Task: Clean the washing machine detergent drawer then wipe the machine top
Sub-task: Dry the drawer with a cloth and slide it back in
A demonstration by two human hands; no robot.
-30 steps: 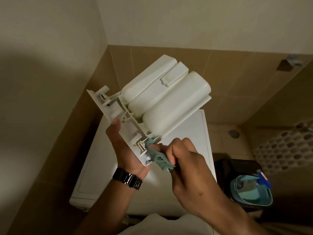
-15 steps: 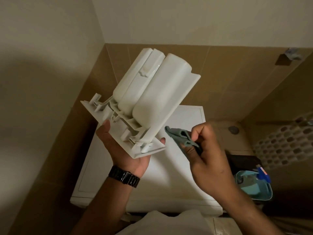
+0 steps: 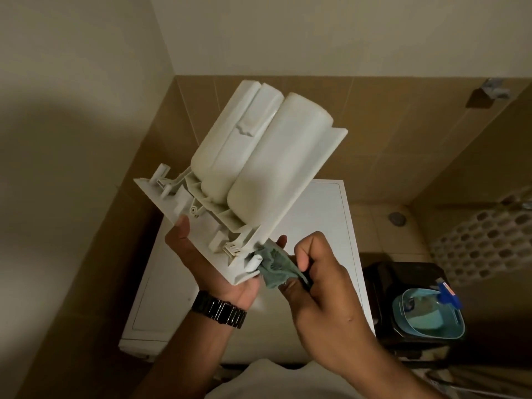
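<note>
Left hand (image 3: 213, 263) is cradling the white moulded-plastic detergent drawer (image 3: 259, 174) by its front panel, underside up, above the white flat washing machine top (image 3: 325, 226), while the right hand (image 3: 322, 286) is pinching a crumpled teal cloth (image 3: 273, 266) against the panel's lower corner. Best practice here seems to be working the cloth into the ribs and clips with short strokes, with the palm bracing the panel. The tan tiled wall (image 3: 388, 133) is standing near behind the drawer, and open room is lying toward the person.
</note>
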